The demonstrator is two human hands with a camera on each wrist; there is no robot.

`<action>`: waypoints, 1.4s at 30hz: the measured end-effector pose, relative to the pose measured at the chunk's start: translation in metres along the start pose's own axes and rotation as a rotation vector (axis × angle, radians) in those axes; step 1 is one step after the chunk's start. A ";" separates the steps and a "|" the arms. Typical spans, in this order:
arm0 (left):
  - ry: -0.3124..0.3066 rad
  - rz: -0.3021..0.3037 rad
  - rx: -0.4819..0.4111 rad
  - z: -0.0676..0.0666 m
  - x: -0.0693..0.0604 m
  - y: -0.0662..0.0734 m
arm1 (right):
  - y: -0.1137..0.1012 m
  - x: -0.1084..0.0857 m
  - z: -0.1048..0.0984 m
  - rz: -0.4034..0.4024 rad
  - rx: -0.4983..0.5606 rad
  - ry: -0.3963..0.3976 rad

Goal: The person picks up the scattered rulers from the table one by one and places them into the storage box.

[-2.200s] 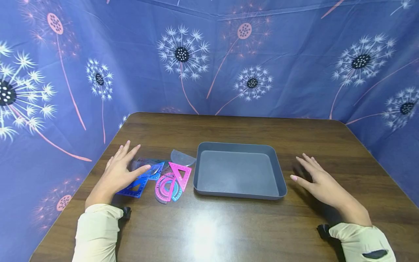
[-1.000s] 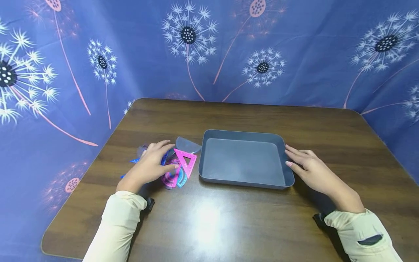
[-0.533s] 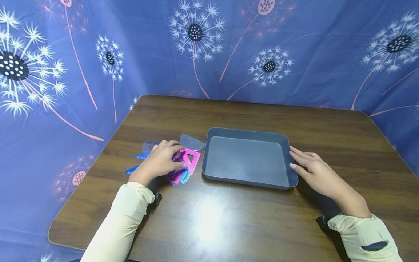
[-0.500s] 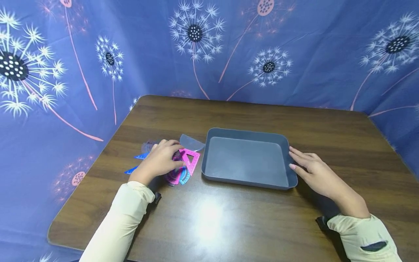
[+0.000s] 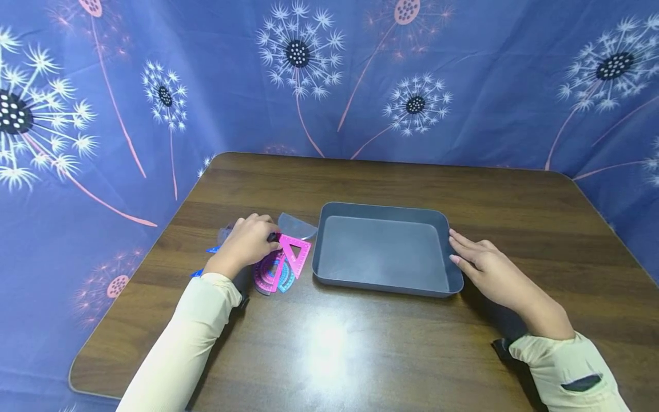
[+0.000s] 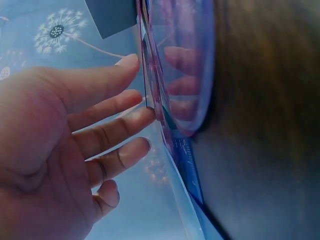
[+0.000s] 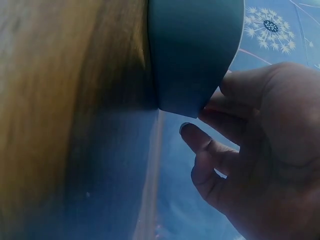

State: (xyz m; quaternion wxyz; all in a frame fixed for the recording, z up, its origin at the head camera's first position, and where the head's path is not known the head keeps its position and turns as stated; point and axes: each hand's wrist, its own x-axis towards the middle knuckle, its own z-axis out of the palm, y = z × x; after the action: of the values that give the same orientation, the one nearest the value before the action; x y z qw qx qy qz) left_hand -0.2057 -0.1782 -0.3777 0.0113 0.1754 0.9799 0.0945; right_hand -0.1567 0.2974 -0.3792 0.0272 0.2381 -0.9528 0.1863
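My left hand [image 5: 246,243] is over the left part of a loose pile of plastic drawing tools. Its thumb and fingertips touch the pile near a corner of the pink set square [image 5: 296,253], with a gap between thumb and forefinger in the left wrist view. A pink protractor [image 5: 264,277] and a light-blue protractor [image 5: 286,278] lie below it, a clear protractor [image 5: 297,226] behind. Blue set square [image 5: 198,273] corners poke out left of the hand, which hides the rest. My right hand [image 5: 489,269] rests its extended fingers against the right wall of the dark grey tray [image 5: 381,288].
The tray stands in the middle of the brown wooden table [image 5: 391,349], close to the right of the drawing tools. A blue dandelion-print cloth [image 5: 221,74] hangs behind and beside the table.
From hovering at the left, my left hand has come rightward and down onto the tools, its fingers drawing closer together. My right hand has moved left to touch the tray.
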 end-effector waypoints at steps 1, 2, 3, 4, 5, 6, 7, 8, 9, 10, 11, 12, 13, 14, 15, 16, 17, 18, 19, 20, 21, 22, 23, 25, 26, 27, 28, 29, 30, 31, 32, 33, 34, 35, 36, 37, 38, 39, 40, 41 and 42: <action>0.001 0.001 -0.002 0.000 0.001 0.000 | -0.001 0.000 -0.001 0.002 -0.007 -0.006; 0.002 -0.001 -0.007 -0.001 0.002 0.001 | -0.001 0.000 -0.001 0.004 -0.012 -0.010; 0.001 0.000 -0.010 -0.001 0.002 0.001 | -0.001 0.000 -0.001 0.006 -0.017 -0.014; 0.000 0.002 -0.015 -0.001 0.003 0.001 | -0.002 0.000 -0.002 0.009 -0.021 -0.021; 0.000 0.008 -0.014 -0.002 0.004 0.001 | -0.002 0.001 -0.002 0.013 -0.024 -0.027; -0.002 0.013 -0.012 -0.002 0.004 0.001 | -0.003 0.001 -0.002 0.015 -0.026 -0.029; -0.004 0.017 -0.010 -0.003 0.005 0.001 | -0.003 0.001 -0.002 0.017 -0.027 -0.032; -0.008 0.017 -0.009 -0.003 0.005 0.001 | -0.004 0.001 -0.002 0.019 -0.027 -0.033; -0.013 0.018 -0.006 -0.003 0.006 0.001 | -0.004 0.001 -0.002 0.023 -0.024 -0.036; -0.019 0.018 -0.006 -0.003 0.006 0.001 | -0.004 0.001 -0.002 0.026 -0.020 -0.040; -0.026 0.019 -0.004 -0.002 0.007 0.002 | -0.004 0.001 -0.002 0.029 -0.015 -0.039; -0.036 0.015 -0.011 -0.002 0.008 0.002 | -0.004 0.001 -0.002 0.031 -0.007 -0.040; -0.044 0.012 -0.014 -0.002 0.009 0.003 | -0.004 0.001 -0.002 0.035 -0.001 -0.043; -0.051 0.012 -0.018 -0.003 0.009 0.003 | -0.004 0.001 -0.002 0.035 0.003 -0.042; -0.059 0.012 -0.020 -0.003 0.010 0.004 | -0.004 0.001 -0.002 0.038 0.008 -0.044; -0.067 0.009 -0.028 -0.003 0.011 0.004 | -0.004 0.001 -0.003 0.040 0.012 -0.045; -0.074 0.010 -0.031 -0.003 0.011 0.005 | -0.004 0.001 -0.003 0.042 0.016 -0.044; -0.079 0.009 -0.036 -0.003 0.012 0.005 | -0.004 0.000 -0.003 0.044 0.020 -0.046; -0.084 0.007 -0.041 -0.003 0.012 0.006 | -0.003 0.000 -0.003 0.045 0.023 -0.043; -0.086 0.004 -0.049 -0.002 0.013 0.006 | -0.003 -0.001 -0.003 0.045 0.026 -0.040; -0.089 -0.003 -0.059 -0.002 0.014 0.006 | -0.003 -0.001 -0.003 0.047 0.029 -0.040; -0.092 -0.004 -0.069 -0.002 0.014 0.006 | -0.003 -0.002 -0.002 0.047 0.031 -0.038; -0.094 -0.006 -0.077 -0.002 0.014 0.005 | -0.003 -0.001 -0.002 0.045 0.033 -0.035; -0.097 -0.017 -0.098 -0.002 0.015 0.005 | -0.003 -0.001 -0.003 0.041 0.035 -0.032; -0.096 -0.022 -0.111 -0.002 0.015 0.004 | -0.002 0.000 -0.003 0.039 0.037 -0.031; -0.095 -0.025 -0.124 -0.002 0.015 0.004 | -0.002 0.000 -0.003 0.035 0.036 -0.027; -0.091 -0.028 -0.138 -0.001 0.014 0.003 | -0.002 0.001 -0.003 0.032 0.037 -0.025; -0.084 -0.030 -0.148 -0.001 0.014 0.003 | -0.002 0.001 -0.003 0.029 0.037 -0.022; -0.076 -0.025 -0.160 0.000 0.014 0.002 | -0.002 0.001 -0.003 0.025 0.038 -0.019; -0.067 -0.020 -0.173 0.000 0.013 0.001 | -0.002 0.001 -0.003 0.021 0.039 -0.016; -0.061 -0.017 -0.188 0.000 0.013 0.000 | -0.001 0.001 -0.003 0.018 0.041 -0.012; -0.053 -0.011 -0.197 0.000 0.013 -0.001 | -0.001 0.001 -0.003 0.018 0.045 -0.013; -0.047 -0.009 -0.214 0.000 0.012 -0.003 | -0.001 0.000 -0.003 0.021 0.049 -0.016; -0.042 -0.005 -0.228 -0.001 0.011 -0.004 | -0.001 0.000 -0.004 0.019 0.051 -0.014; -0.037 -0.005 -0.244 -0.002 0.010 -0.005 | -0.001 -0.001 -0.004 0.020 0.053 -0.016; -0.031 -0.010 -0.263 -0.004 0.008 -0.007 | -0.002 -0.001 -0.004 0.025 0.056 -0.019; -0.024 -0.019 -0.282 -0.006 0.007 -0.009 | -0.002 -0.001 -0.004 0.026 0.059 -0.019; -0.017 -0.025 -0.299 -0.008 0.005 -0.011 | -0.002 -0.001 -0.004 0.029 0.061 -0.023; -0.014 -0.035 -0.321 -0.010 0.002 -0.011 | -0.002 -0.001 -0.004 0.031 0.062 -0.024; -0.009 -0.037 -0.337 -0.013 0.000 -0.013 | -0.003 -0.001 -0.004 0.032 0.063 -0.024; -0.006 -0.044 -0.356 -0.016 -0.002 -0.013 | -0.003 -0.001 -0.004 0.034 0.067 -0.028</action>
State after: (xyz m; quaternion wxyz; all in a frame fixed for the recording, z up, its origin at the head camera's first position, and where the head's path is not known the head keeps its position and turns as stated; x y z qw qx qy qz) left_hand -0.2092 -0.1940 -0.3649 0.0474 0.1496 0.9512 0.2658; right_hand -0.1551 0.2971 -0.3743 0.0028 0.2253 -0.9502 0.2152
